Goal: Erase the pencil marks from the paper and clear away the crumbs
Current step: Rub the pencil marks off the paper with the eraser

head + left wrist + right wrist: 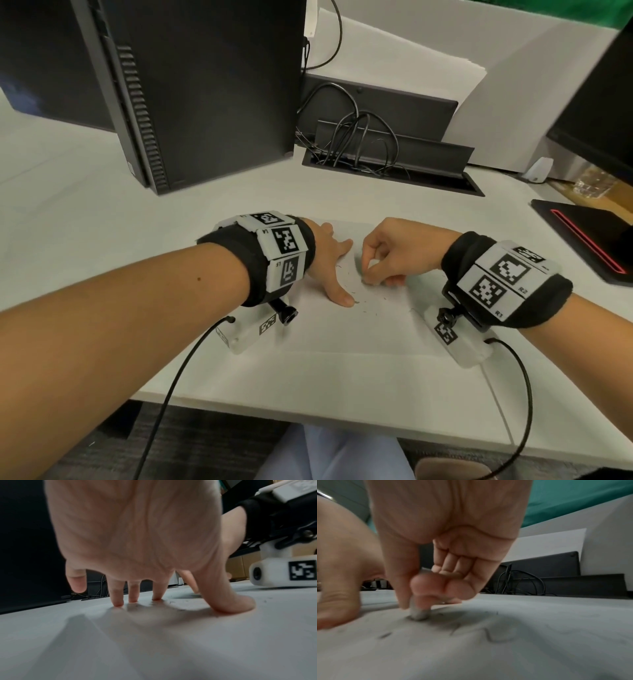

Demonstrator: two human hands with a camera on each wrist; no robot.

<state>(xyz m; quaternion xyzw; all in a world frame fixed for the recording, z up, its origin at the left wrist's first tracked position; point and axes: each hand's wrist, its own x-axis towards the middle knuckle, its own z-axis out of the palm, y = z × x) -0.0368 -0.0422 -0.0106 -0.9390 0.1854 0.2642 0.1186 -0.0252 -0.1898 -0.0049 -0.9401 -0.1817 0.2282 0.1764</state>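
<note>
A white sheet of paper (342, 329) lies on the white desk in front of me. My left hand (330, 263) presses flat on its left part, fingers spread and straight (118, 601). To the right, my right hand (380, 263) pinches a small grey-white eraser (418, 614) between thumb and fingers, its tip down on the paper (505, 649). Faint pencil marks (498, 637) and dark eraser crumbs (363, 305) lie scattered around both hands. In the head view the eraser (373, 263) is mostly hidden by the fingers.
A black computer tower (191, 92) stands at the back left. Behind the paper is a cable tray (390, 164) with black cables. A black pad with a red stripe (589, 236) lies at the right, and a monitor (603, 113) above it. Wrist camera cables hang over the desk's front edge.
</note>
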